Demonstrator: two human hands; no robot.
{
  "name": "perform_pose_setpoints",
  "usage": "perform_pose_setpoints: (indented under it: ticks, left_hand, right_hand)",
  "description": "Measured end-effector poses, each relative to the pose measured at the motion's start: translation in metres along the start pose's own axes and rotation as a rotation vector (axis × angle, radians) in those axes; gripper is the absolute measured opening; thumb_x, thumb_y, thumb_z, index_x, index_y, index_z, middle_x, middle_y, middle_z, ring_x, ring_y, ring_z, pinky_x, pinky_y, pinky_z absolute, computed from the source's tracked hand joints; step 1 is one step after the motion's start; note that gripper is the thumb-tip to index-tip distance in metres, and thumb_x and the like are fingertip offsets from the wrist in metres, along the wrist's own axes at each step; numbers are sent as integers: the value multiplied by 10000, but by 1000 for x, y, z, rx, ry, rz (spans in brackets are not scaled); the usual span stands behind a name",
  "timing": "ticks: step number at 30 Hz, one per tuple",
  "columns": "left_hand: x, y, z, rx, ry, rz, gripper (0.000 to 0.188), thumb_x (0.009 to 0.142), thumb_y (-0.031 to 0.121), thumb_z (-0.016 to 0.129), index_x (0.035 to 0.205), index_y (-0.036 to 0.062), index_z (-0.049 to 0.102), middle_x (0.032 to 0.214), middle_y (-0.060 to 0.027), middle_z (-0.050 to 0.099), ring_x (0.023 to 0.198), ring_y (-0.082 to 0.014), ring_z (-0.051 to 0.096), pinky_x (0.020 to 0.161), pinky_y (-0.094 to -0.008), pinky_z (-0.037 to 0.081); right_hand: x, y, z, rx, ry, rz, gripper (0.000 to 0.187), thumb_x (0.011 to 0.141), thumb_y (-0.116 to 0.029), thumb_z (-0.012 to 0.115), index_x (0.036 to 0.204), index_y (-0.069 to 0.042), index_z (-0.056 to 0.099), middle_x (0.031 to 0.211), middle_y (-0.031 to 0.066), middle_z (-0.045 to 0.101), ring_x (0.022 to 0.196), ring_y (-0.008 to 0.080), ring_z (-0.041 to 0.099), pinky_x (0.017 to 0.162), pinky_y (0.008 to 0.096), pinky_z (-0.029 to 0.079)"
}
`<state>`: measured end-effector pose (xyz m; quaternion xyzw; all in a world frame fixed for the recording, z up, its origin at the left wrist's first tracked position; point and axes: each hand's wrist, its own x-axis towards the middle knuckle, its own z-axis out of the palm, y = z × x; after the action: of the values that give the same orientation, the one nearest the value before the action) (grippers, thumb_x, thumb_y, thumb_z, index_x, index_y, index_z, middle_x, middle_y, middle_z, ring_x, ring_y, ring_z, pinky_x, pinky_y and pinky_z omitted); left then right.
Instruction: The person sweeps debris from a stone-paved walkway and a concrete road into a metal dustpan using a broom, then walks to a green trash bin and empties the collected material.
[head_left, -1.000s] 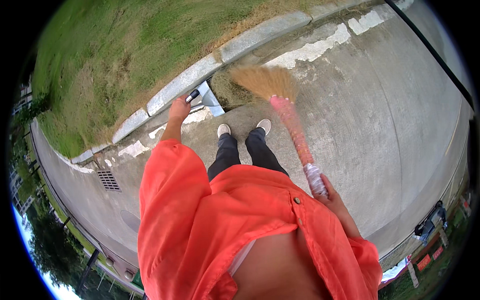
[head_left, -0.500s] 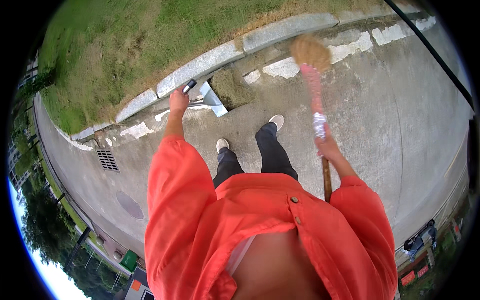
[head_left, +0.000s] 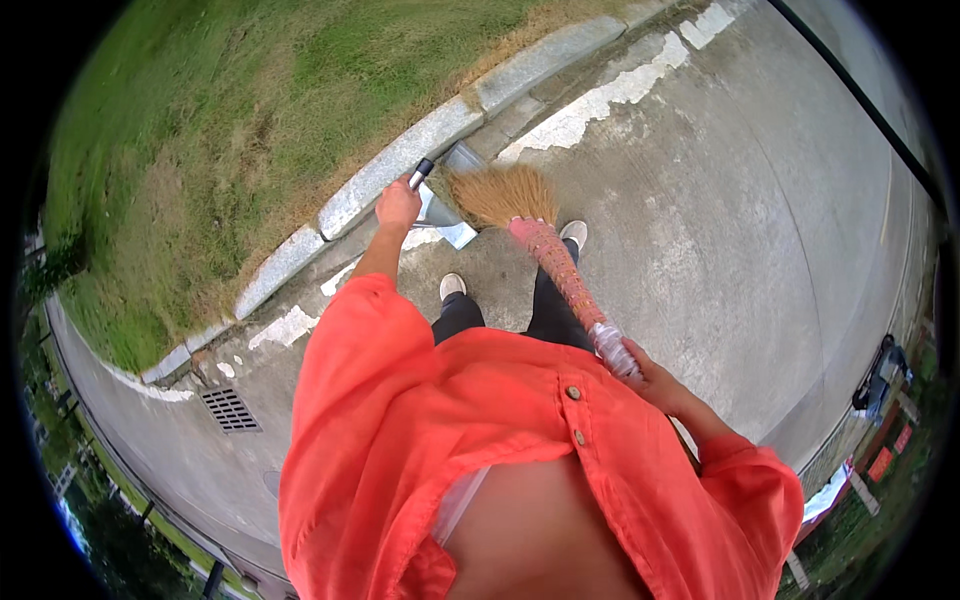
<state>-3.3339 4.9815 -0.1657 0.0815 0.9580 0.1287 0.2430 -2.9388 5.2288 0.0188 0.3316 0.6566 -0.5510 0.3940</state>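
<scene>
My left hand (head_left: 398, 203) is closed around the handle of a metal dustpan (head_left: 455, 233), whose black-tipped end sticks up past my fingers. The pan rests on the concrete beside the curb. In my right hand (head_left: 648, 378) is a straw broom (head_left: 560, 265) with a pink patterned wrap and clear tape around its neck. Its tan bristles fan out at the mouth of the dustpan and cover most of what lies there; some dry grass shows by the pan.
A stone curb (head_left: 430, 140) runs diagonally between the grass (head_left: 250, 130) and the concrete road (head_left: 720, 200). My shoes stand just behind the pan and broom. A drain grate (head_left: 230, 410) lies at the left, and a dark pole (head_left: 860, 95) crosses the upper right.
My right hand has swung the broom from the far right down and left, so its bristles are now at the dustpan. My left hand still holds the dustpan by the curb.
</scene>
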Motion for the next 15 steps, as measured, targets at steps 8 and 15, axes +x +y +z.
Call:
perform_pose_setpoints:
  ticks: [8,15]
  left_hand:
    - [-11,-48,-13,8,-37,161,247,739,146,518,977,117,576,908,-173,604,861,-326,581,752,-416,463]
    - [-17,-90,-19,130,-152,192,273,735,152,540,1005,166,572,914,-145,605,879,-311,576,754,-411,461]
  right_hand:
    - [-53,17,120,765,376,199,693,768,-165,502,1360,-200,143,724,63,517,468,116,459,369,233,374]
    - [29,72,133,1458,329,240,485,826,-264,465,1265,-290,261,688,95,517,412,109,435,335,221,362]
